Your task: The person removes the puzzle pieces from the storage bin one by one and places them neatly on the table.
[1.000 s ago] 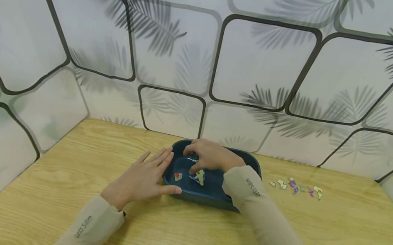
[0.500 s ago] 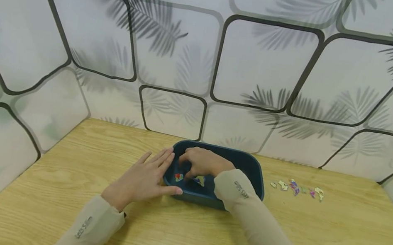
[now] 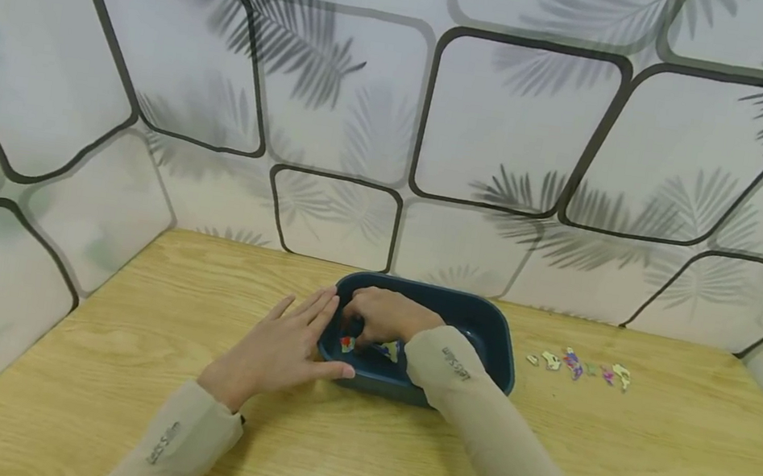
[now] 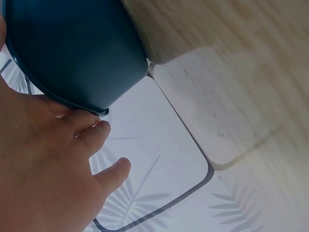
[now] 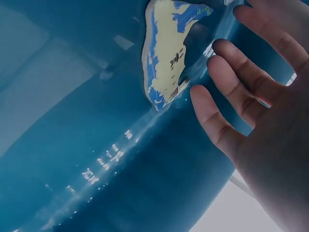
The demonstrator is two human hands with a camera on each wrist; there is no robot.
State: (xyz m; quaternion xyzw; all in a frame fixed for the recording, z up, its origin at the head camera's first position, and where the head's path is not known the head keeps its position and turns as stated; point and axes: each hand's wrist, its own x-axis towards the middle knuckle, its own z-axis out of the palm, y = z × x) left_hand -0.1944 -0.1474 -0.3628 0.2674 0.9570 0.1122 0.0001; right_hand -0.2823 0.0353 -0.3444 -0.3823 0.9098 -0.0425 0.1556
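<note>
A dark blue plastic tub [image 3: 467, 307] stands on the table. My left hand [image 3: 271, 348] lies against its left end, straight fingers at the rim and thumb across the front left corner; the left wrist view shows fingertips touching the rim. My right hand [image 3: 388, 316] reaches inside, fingers bent loosely downward near a small red and multicoloured flat piece [image 3: 348, 344]. In the right wrist view its fingers are spread, with no piece visibly gripped; the thumb tip is out of sight. A cream and blue map-like flat piece [image 5: 166, 53] lies on the tub floor beside these fingers.
Several small flat pieces [image 3: 572, 364], cream, purple, green and pink, lie in a row on the wooden table [image 3: 613, 466] right of the tub. A patterned wall [image 3: 514, 126] rises behind the table, and another closes off the left side.
My right hand has moved a little left and down within the tub, toward the red piece. The left hand stays at the tub's left end.
</note>
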